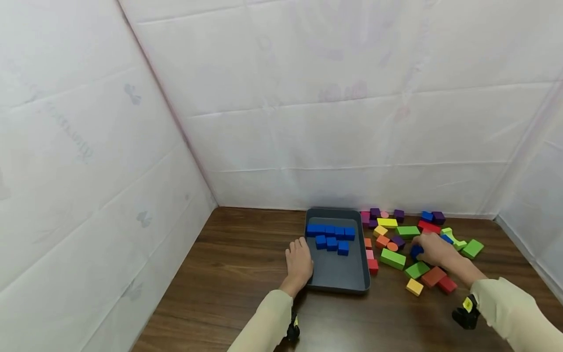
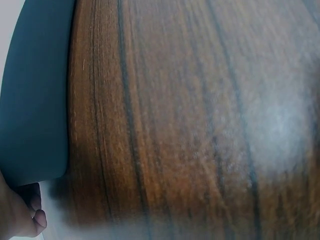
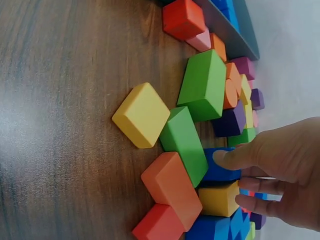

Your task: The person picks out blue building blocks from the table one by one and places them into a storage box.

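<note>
Blue block (image 1: 415,251) sits among the loose pile right of the gray tray (image 1: 337,282); your right hand (image 1: 433,248) pinches it, thumb on its near face. Your left hand (image 1: 300,259) rests open against the tray's left rim.

The head view is bright and evenly lit, with soft diffuse light off the white sheeting (image 1: 334,122) all round; shadows under the tray (image 1: 338,274) and blocks (image 1: 393,258) are faint and short. The wide lens bends the wall seams outward toward 9 and 3 o'clock. The table (image 1: 228,274) shows a mild sheen. The left wrist view is soft all over, the wood grain smeared, with a pale glare patch at 3 o'clock and haze along 6 o'clock. The right wrist view is sharper at centre; glare whitens the wood at 9 o'clock, and the background at 1 o'clock is washed out.
</note>
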